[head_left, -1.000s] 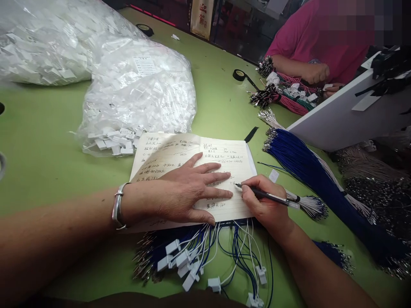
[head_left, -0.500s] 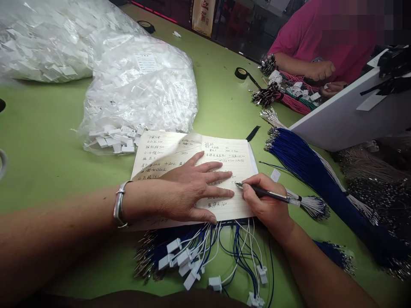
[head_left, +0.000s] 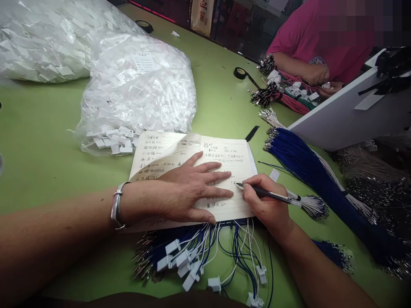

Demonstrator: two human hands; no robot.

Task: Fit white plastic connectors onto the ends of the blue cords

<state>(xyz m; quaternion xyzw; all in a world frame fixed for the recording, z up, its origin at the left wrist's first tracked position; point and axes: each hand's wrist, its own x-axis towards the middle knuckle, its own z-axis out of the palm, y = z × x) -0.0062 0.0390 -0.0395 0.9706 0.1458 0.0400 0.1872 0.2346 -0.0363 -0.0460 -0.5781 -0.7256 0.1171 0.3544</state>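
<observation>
Presently, L hand (head_left: 192, 188) lies open on notebook (head_left: 168, 147); R hand (head_left: 269, 207) grips pen (head_left: 269, 193), tip at RH pg. (head_left: 237, 209) Vs. 1 sec. ago, hand pos. virtually unchanged; writing apparently still ongoing. Notebook rests on counter (head_left: 218, 102), wires (head_left: 180, 238) protruding under nr. edge.

One head-worn camera looks forward and down, near the left hand (head_left: 192, 188) and right hand (head_left: 271, 207), facing across the green counter (head_left: 218, 94).
</observation>
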